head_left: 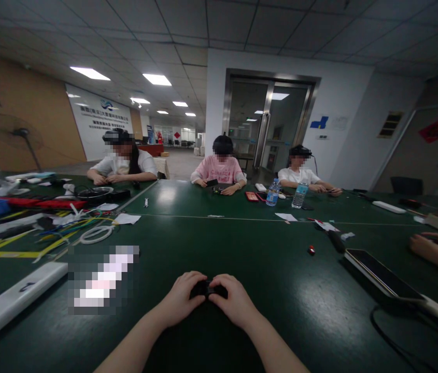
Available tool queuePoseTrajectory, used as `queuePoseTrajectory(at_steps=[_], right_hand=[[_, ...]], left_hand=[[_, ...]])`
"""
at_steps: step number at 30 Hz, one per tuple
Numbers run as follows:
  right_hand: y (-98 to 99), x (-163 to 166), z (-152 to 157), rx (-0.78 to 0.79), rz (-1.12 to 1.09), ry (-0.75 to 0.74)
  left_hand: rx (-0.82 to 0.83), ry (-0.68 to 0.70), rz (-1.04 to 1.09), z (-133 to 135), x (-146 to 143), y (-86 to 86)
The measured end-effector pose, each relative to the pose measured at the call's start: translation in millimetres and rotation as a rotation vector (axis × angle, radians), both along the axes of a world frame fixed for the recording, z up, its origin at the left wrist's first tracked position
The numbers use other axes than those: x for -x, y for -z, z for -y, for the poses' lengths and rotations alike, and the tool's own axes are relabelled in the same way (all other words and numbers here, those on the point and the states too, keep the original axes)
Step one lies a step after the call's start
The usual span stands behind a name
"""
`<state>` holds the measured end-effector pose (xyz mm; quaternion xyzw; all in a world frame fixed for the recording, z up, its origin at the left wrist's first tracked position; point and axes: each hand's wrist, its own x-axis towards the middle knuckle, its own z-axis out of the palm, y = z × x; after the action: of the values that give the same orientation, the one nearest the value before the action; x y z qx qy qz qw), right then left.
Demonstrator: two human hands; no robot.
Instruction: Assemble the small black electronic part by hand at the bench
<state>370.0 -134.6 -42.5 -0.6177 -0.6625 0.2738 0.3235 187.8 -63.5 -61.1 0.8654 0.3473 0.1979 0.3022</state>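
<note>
Both of my hands are closed around a small black object (207, 291) just above or on the green table (219, 243). My left hand (183, 298) grips its left side with thumb and fingers. On the other side my right hand (234, 299) pinches it the same way, so the fingertips of both hands nearly meet. Fingers cover most of the object, and its exact kind cannot be made out.
To the left lie a long white device (20, 298), a coiled white cable (96, 234) and loose wires. A phone (382, 274), a small red item (311, 250) and water bottles (299, 196) are on the right. Another person's hands (436, 251) rest at the right edge; several people sit around the table.
</note>
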Motion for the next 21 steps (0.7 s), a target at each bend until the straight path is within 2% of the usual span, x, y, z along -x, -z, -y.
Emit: queuePoseTrajectory(at_steps=[8, 16, 21], right_hand=[[0.3, 0.2, -1.1, 0.017, -0.029, 0.016], [-2.8, -4.5, 0.5, 0.056, -0.090, 0.095], [-7.0, -8.2, 1.8, 0.011, -0.121, 0.131]], left_hand=[[-0.010, 0.003, 0.004, 0.9, 0.3, -2.3], [0.022, -0.006, -0.013, 0.6, 1.0, -3.3], [0.035, -0.001, 0.000, 0.3, 1.4, -3.7]])
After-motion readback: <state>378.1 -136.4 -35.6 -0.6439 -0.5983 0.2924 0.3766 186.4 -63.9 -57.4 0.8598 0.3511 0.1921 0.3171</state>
